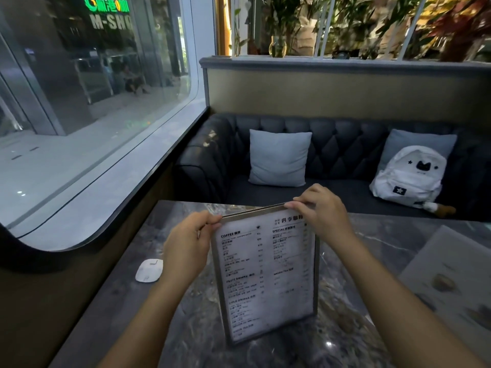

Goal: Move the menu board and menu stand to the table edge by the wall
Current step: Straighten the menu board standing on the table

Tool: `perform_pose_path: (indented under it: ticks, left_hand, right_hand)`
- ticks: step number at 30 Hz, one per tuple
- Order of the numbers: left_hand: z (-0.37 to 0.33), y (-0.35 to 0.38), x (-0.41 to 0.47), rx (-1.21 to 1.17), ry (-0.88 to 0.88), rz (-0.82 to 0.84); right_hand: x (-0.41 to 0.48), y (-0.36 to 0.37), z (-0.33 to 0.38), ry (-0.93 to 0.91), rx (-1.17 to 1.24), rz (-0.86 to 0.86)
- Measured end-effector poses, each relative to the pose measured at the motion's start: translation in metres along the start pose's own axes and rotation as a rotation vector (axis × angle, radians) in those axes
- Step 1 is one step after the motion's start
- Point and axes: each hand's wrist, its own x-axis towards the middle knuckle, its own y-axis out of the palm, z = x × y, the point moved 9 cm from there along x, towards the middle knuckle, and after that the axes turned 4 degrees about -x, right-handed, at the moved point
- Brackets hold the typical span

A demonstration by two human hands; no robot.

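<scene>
An upright framed menu stand with printed drink lists stands on the dark marble table in the middle of the head view. My left hand pinches its top left corner. My right hand grips its top right corner. A flat menu board with food pictures lies at the table's right side, cut off by the frame edge.
A small white oval device lies on the table near the left edge, beside the window wall. Behind the table stands a dark tufted sofa with a grey cushion and a white backpack.
</scene>
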Motion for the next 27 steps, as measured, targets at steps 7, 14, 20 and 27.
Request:
perform_pose_path:
  ticks: [7, 14, 20, 27]
  left_hand:
    - [0.01, 0.017, 0.024, -0.102, -0.109, 0.126]
    - [0.009, 0.024, 0.045, -0.185, -0.12, 0.205]
    - [0.01, 0.026, 0.043, -0.229, -0.103, 0.222]
    - [0.009, 0.026, 0.043, -0.19, -0.1, 0.219]
  right_hand:
    - [-0.012, -0.011, -0.008, 0.042, -0.063, -0.044]
    - [-0.019, -0.02, -0.001, 0.05, -0.079, -0.086]
    - [-0.028, -0.021, -0.002, 0.082, -0.092, -0.074]
    - [-0.033, -0.022, -0.001, 0.092, -0.101, -0.084]
